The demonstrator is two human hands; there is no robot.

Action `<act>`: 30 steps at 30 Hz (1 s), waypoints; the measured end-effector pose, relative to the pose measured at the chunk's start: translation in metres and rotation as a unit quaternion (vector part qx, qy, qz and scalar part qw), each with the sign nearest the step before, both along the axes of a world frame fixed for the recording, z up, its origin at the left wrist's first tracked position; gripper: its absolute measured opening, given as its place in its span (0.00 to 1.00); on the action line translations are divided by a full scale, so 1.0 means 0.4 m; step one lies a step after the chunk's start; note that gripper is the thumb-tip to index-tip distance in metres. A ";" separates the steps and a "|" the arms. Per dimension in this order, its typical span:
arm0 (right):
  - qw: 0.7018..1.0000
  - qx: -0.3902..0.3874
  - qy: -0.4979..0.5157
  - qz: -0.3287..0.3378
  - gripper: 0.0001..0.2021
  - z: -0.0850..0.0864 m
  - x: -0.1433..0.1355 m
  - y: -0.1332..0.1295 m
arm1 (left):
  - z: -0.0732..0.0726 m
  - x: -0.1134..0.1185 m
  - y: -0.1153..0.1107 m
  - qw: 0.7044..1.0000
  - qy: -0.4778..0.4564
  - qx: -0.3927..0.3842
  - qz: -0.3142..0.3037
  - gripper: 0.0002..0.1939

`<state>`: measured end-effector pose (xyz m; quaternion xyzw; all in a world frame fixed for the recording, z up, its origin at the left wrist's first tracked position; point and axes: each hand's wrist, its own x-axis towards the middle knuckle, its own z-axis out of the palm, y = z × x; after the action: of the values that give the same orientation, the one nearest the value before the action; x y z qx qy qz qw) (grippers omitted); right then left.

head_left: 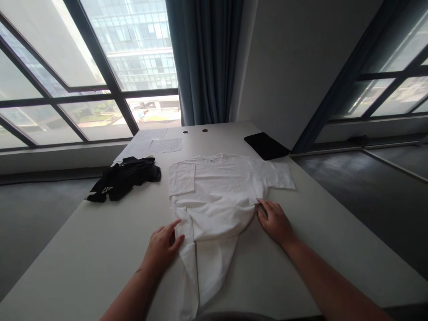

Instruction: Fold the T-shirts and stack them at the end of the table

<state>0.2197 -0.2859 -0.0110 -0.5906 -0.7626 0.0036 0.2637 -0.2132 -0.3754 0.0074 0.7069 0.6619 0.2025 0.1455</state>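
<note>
A white T-shirt lies on the white table with its neckline at the far side. Its left edge and sleeve are folded inward, while the right sleeve sticks out flat. The lower part is rumpled and narrows toward the near table edge. My left hand is at the shirt's left edge, thumb and index finger apart, fingertips touching the cloth. At the right edge, below the sleeve, my right hand has fingers bent round the fabric, gripping it.
Crumpled black clothing lies on the table at the left. Papers are behind it. A flat black folded item rests at the back right. Beyond stand windows and a blue curtain.
</note>
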 end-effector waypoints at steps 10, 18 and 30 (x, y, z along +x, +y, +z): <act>0.993 0.032 0.060 0.100 0.22 -0.013 -0.042 -0.024 | 0.002 0.025 -0.102 0.979 -0.204 -0.011 0.007 0.19; 0.986 -0.028 0.134 0.100 0.11 -0.008 0.072 0.034 | 0.010 -0.024 -0.094 0.891 -0.427 0.004 0.156 0.26; 0.997 -0.011 -0.011 0.077 0.08 0.032 0.319 -0.012 | 0.013 -0.072 -0.119 0.867 -0.439 -0.077 0.225 0.32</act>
<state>0.3472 -0.2906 0.0017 -0.5327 -0.8088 0.0254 0.2477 -0.2420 -0.4229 0.0127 0.3638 0.6843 0.4671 0.4257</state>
